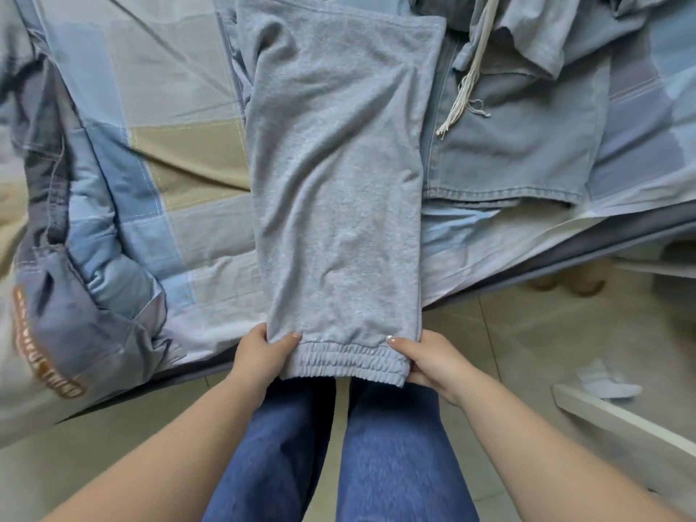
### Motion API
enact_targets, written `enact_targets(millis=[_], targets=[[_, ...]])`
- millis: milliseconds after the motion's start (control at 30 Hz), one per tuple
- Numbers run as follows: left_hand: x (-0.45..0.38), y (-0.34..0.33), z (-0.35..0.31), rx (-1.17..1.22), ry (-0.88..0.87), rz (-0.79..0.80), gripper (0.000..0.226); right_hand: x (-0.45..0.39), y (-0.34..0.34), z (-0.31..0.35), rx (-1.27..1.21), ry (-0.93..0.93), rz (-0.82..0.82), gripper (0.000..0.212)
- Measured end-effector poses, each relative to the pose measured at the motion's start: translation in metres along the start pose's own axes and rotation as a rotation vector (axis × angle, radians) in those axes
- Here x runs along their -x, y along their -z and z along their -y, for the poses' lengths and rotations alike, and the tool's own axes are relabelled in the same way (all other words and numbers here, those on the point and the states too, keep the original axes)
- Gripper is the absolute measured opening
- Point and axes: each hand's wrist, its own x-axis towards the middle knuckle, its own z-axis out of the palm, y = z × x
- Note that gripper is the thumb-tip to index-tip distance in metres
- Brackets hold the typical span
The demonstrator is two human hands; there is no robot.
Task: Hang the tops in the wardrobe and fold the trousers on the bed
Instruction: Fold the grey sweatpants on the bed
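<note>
Cuffs first: your left hand (pixel 263 352) and right hand (pixel 425 357) each pinch a corner of the grey trousers (pixel 335 190), thumbs on top, so the stacked legs stay aligned. Beyond, they lie flat along the bed (pixel 158 107), ready for folding.

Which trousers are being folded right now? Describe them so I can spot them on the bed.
On the checked bedspread, look down the middle towards the near edge. The grey sweatpants lie there lengthwise, both hands gripping the elastic cuff end. Unlike the blue denim trousers beside them, they are soft, grey fleece with gathered cuffs.
</note>
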Motion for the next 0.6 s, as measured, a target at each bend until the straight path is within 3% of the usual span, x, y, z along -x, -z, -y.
enact_targets(millis=[33,100,167,233,433,600], targets=[[-0.002,0.005,0.004,0.021,0.003,0.054,0.020,0.000,0.000,-0.003,0.075,0.051,-0.093,0.004],[-0.005,0.016,0.010,0.038,0.004,0.114,0.017,-0.002,-0.002,-0.008,0.306,0.172,-0.289,0.014],[-0.007,0.021,0.010,0.035,-0.020,0.141,0.018,-0.002,-0.009,-0.009,0.351,0.291,-0.355,0.021],[-0.008,0.022,0.009,0.056,-0.038,0.185,0.022,-0.004,-0.014,-0.006,0.290,0.332,-0.364,0.024],[-0.002,0.030,0.018,0.151,-0.064,0.295,0.050,-0.010,-0.019,-0.022,0.068,0.226,-0.192,0.011],[0.014,0.045,0.026,0.149,-0.005,0.316,0.035,0.011,-0.026,-0.031,-0.034,0.127,-0.210,0.011]])
